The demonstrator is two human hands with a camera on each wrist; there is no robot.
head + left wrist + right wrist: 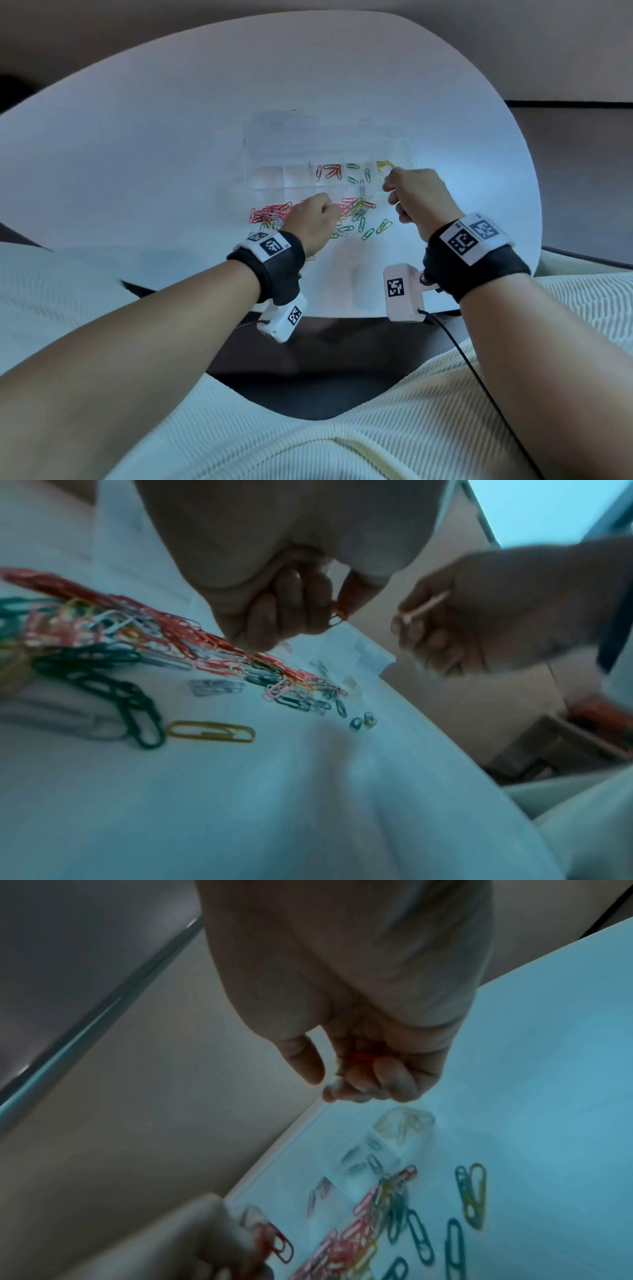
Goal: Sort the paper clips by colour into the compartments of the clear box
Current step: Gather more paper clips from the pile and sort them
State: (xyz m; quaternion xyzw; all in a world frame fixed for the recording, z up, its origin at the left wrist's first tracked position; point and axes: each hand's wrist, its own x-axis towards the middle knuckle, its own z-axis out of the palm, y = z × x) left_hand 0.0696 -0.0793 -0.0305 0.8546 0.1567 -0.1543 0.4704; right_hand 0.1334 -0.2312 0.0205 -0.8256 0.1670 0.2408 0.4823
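Note:
The clear box (274,178) lies on the white table; its right-hand compartments hold red clips (330,171), green clips (356,174) and yellow clips (383,166). A mixed pile of paper clips (270,214) spreads in front of the box. My left hand (330,214) hovers over the pile with curled fingers; in the left wrist view it pinches a red clip (337,616). My right hand (390,192) is raised by the box's right end, fingers curled. It holds a pale clip (424,607), and something red (359,1058) shows in its palm.
Loose green and yellow clips (376,228) lie to the right of the pile, and a single yellow clip (212,731) lies near the left wrist. The table edge (342,315) runs close to my lap. The box's left compartments (284,171) look bare.

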